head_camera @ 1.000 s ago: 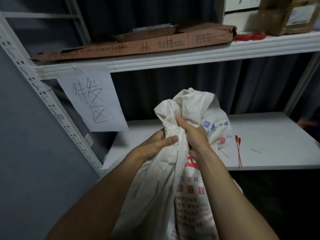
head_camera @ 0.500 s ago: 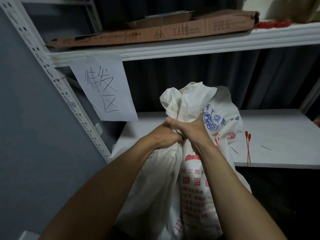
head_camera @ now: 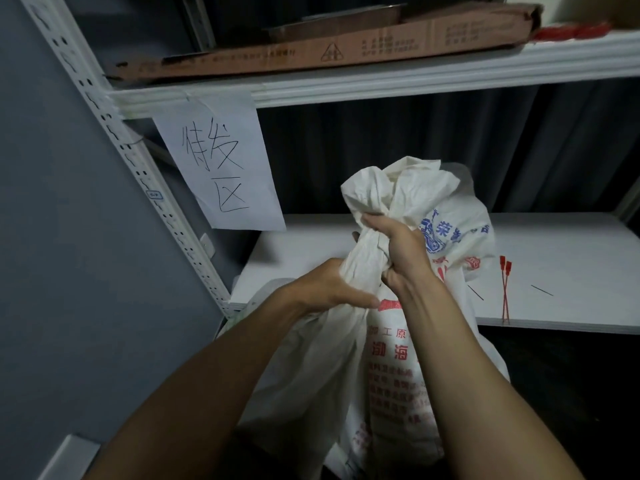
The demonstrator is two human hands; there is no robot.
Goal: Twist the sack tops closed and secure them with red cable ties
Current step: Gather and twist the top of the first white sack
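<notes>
A white woven sack with red and blue print stands upright in front of the shelf. Its top is gathered into a twisted neck. My right hand is closed around that neck from the right, with the loose bunched top sticking up above it. Just below, my left hand grips the sack from the left, thumb across the fabric. Two red cable ties lie side by side on the white shelf board, to the right of the sack and apart from both hands.
The lower white shelf board holds a couple of thin dark slivers near the ties. A paper sign hangs from the upper shelf, which carries a flat cardboard box and more red items. A perforated upright runs down the left.
My right hand has shifted higher on the neck, and my left hand has slid lower and to the left on the sack. The view has tilted down and moved closer.
</notes>
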